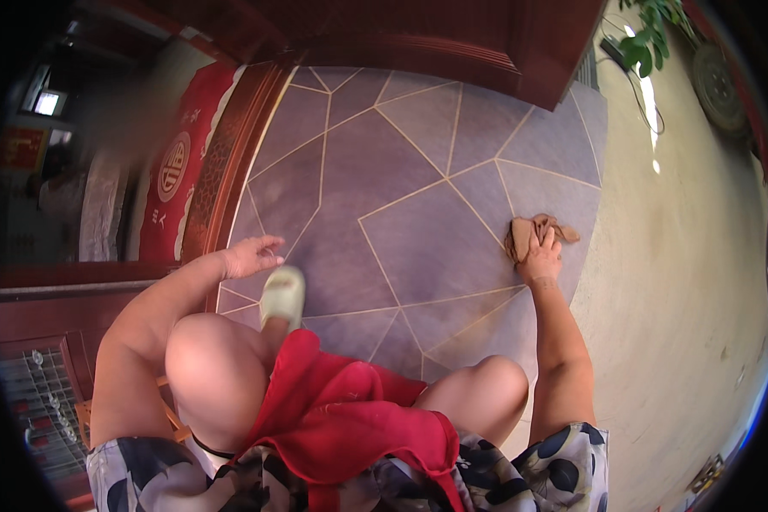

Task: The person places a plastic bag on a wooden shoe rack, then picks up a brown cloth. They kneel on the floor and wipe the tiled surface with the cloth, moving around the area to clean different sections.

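Observation:
My right hand (pixel 543 259) presses down on a crumpled brown cloth (pixel 523 240), close to the right edge of a purple-grey floor covering (pixel 416 249) patterned with thin gold lines. The cloth bunches up around my fingertips. Over the left side of the covering hangs my left hand (pixel 253 257), its fingers apart and holding nothing. Just beyond its fingers is a pale slipper (pixel 285 291) on my foot. A red apron (pixel 352 422) drapes between my bent knees.
A dark red door (pixel 422 45) reaches over the far edge. Along the left runs a wooden door frame (pixel 230 166), with a red mat (pixel 173 169) bearing writing behind it. Concrete ground (pixel 672 269) spreads to the right, with a wheel (pixel 717 89) and a green plant (pixel 643 41) at the top.

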A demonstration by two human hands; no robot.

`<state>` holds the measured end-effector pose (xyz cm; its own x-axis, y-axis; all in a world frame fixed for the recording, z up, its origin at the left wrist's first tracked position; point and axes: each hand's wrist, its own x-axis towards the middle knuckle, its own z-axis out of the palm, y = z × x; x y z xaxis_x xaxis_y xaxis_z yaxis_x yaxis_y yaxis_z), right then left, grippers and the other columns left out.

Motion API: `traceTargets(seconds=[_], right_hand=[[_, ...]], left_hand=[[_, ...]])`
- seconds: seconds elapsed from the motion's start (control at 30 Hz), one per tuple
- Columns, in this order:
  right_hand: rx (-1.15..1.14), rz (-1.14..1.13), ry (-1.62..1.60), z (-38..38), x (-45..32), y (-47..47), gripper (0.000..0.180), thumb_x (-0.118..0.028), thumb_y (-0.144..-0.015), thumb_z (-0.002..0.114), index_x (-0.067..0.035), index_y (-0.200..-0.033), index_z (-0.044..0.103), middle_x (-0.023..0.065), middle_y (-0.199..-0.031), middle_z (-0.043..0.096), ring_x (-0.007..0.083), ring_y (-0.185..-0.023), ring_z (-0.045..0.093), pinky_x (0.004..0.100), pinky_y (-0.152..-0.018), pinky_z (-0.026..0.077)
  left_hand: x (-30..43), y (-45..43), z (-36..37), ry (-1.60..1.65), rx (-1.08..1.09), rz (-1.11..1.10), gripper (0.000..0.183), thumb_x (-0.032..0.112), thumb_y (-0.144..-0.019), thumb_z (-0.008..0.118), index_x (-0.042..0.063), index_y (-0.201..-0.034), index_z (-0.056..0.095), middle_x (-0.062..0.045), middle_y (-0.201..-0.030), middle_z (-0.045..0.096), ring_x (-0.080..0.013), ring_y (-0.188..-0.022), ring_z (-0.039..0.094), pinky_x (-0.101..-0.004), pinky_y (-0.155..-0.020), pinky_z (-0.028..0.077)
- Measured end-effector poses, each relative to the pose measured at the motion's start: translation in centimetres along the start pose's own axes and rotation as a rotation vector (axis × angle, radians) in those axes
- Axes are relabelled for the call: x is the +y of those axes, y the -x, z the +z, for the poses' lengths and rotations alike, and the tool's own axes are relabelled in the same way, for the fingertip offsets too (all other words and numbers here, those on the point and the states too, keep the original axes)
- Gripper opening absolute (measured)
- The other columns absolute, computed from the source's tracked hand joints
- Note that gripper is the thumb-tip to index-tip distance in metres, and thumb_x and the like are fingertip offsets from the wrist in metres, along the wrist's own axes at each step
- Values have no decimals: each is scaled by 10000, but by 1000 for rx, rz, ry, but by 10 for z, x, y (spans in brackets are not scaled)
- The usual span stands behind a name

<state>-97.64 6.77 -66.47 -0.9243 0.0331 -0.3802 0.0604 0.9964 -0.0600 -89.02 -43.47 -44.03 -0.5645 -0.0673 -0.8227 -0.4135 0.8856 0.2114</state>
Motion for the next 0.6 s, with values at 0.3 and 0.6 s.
traceTargets(seconds=[0.3,0.6], right_hand=[[-220,35,-2,10,14,-23,953,-553,-726,620,-241,-1480,128,292,-1479,91,432,-1352,162,470,-1093,237],[-243,688,-178,3,-61,-75,1019,-465,-699,671,-257,-1480,49,226,-1495,52,431,-1320,229,451,-1070,303]], left_hand=[[-67,-125,36,578,281,240,390,188,-886,613,38,-1233,519,-130,-1137,592,-196,-1013,585,-304,-907,468],[34,-289,41,458,773,470,466,178,-798,650,100,-1235,509,-144,-1303,469,-344,-1240,396,-398,-1012,354]])
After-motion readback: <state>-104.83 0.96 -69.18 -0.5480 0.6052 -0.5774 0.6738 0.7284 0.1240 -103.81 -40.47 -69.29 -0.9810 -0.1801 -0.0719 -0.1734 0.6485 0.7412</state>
